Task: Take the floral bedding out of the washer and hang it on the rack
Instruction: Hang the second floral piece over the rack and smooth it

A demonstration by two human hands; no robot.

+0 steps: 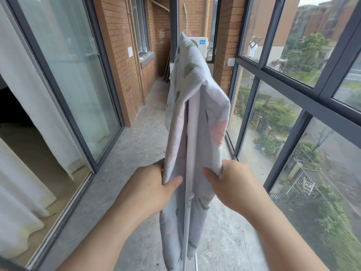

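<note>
The floral bedding [197, 106], pale lilac with green leaves and pink flowers, is draped over the top bar of a white drying rack [189, 194] that runs away from me down the balcony. Cloth hangs down on both sides of the bar. My left hand [156, 184] pinches the left fold between thumb and fingers. My right hand [228, 182] grips the right fold at the same height. The rack's white upright shows between my hands; most of the bar is hidden under the cloth.
I stand on a narrow concrete balcony. Sliding glass doors with white curtains [64, 106] line the left side. Floor-to-ceiling windows [293, 90] line the right. A brick wall and an air-conditioner unit [201, 45] close the far end.
</note>
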